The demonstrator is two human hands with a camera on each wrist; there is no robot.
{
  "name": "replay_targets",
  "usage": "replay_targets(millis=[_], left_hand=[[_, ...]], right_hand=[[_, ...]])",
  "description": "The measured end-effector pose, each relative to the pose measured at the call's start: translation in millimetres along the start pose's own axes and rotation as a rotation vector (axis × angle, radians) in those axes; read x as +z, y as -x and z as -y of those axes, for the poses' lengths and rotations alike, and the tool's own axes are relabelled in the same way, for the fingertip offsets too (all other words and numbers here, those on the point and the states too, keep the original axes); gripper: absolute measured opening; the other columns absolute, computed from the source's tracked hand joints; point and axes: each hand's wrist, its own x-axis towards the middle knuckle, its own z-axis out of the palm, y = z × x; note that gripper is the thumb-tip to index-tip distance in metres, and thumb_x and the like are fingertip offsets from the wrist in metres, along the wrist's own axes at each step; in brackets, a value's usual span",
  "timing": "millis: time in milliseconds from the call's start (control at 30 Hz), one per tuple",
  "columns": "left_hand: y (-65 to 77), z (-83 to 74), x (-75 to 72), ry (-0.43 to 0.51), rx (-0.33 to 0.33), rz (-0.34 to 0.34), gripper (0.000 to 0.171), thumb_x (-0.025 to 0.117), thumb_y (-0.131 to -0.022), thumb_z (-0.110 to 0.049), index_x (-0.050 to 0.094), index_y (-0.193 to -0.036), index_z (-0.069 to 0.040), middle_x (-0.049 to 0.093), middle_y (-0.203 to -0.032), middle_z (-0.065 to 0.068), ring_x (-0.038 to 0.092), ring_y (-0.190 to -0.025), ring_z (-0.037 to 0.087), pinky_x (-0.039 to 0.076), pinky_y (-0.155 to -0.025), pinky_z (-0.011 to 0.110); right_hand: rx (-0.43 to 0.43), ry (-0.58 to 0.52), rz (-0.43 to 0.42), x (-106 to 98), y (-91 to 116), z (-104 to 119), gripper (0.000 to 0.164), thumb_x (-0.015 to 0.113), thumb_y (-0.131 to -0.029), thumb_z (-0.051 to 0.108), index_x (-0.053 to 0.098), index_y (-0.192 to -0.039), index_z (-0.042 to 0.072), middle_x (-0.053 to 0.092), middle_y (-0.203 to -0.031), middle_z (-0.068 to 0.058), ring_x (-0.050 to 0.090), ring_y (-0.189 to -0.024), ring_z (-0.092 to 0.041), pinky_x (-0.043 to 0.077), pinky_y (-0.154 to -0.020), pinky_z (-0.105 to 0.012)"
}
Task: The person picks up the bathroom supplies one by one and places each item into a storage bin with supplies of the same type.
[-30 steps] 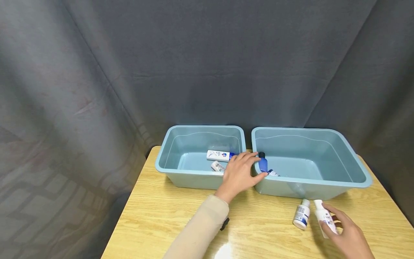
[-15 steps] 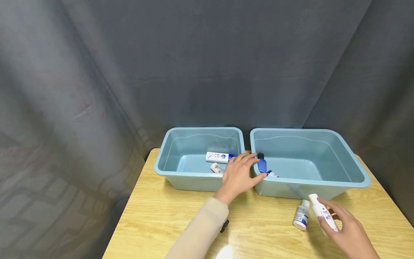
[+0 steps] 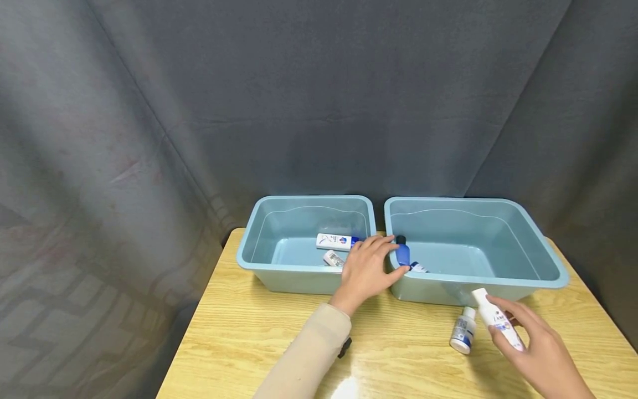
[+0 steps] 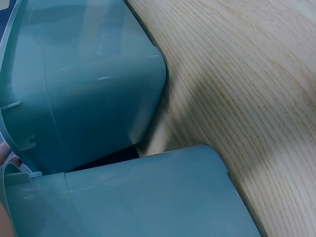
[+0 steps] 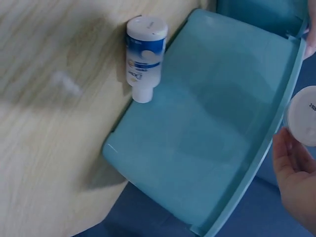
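Note:
My right hand (image 3: 540, 346) pinches a white bottle (image 3: 495, 318) between thumb and fingers, tilted, above the table in front of the right bin (image 3: 498, 282). In the right wrist view its round white base (image 5: 305, 116) faces the camera. Beside it, a second white bottle with a blue label (image 3: 463, 332) stands on the table, its narrow neck upward. My left hand (image 3: 366, 269) rests spread across the facing rims of the left bin (image 3: 299, 280) and the right bin. A blue bottle with a black cap (image 3: 402, 255) lies just inside the right bin, near my left fingertips.
In the left bin lie a white bottle with a blue cap (image 3: 333, 241) and a smaller white bottle (image 3: 333, 259). Another blue-and-white item (image 3: 417, 267) shows behind the right bin's front rim. A grey curtain (image 3: 324, 111) hangs behind the wooden table (image 3: 239, 343).
My right hand has raised the white bottle and shifted it a little forward and left, tilting it more. My left hand stays at the rims. The head view has shifted slightly.

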Motion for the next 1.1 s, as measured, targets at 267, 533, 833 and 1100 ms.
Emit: replay_targets(millis=[267, 533, 833, 1100], left_hand=[[-0.4, 1.3, 0.0, -0.003, -0.002, 0.001, 0.057, 0.048, -0.092, -0.069, 0.059, -0.136, -0.035, 0.046, -0.148, -0.017, 0.040, -0.136, 0.009, 0.038, -0.106, 0.035], [-0.7, 2.1, -0.1, 0.001, 0.002, -0.009, 0.058, 0.048, -0.092, -0.069, 0.060, -0.136, -0.033, 0.047, -0.147, -0.016, 0.040, -0.136, 0.009, 0.038, -0.106, 0.036], [-0.3, 1.8, -0.4, -0.004, 0.002, -0.009, 0.058, 0.047, -0.092, -0.069, 0.060, -0.136, -0.033, 0.047, -0.147, -0.017, 0.040, -0.136, 0.009, 0.039, -0.105, 0.035], [0.6, 0.6, -0.3, -0.018, 0.013, -0.014, 0.058, 0.044, -0.093, -0.070, 0.060, -0.136, -0.034, 0.047, -0.148, -0.016, 0.040, -0.137, 0.009, 0.039, -0.105, 0.034]], right_hand=[[-0.028, 0.027, -0.013, -6, -8, 6, 0.060, 0.081, -0.072, -0.002, 0.064, -0.127, 0.012, 0.056, -0.109, 0.008, 0.040, -0.089, 0.012, 0.033, -0.065, -0.011], [-0.055, 0.032, -0.032, -11, -15, 9, 0.059, 0.080, -0.073, -0.002, 0.065, -0.127, 0.013, 0.058, -0.113, 0.003, 0.040, -0.092, 0.013, 0.033, -0.067, -0.010], [-0.054, 0.038, -0.031, -14, -22, 11, 0.058, 0.080, -0.073, -0.003, 0.064, -0.127, 0.012, 0.060, -0.118, -0.008, 0.039, -0.093, 0.014, 0.032, -0.069, -0.009], [-0.023, 0.039, -0.031, -17, -30, 11, 0.055, 0.079, -0.078, 0.001, 0.064, -0.130, 0.012, 0.057, -0.115, -0.001, 0.039, -0.094, 0.013, 0.034, -0.066, -0.017]])
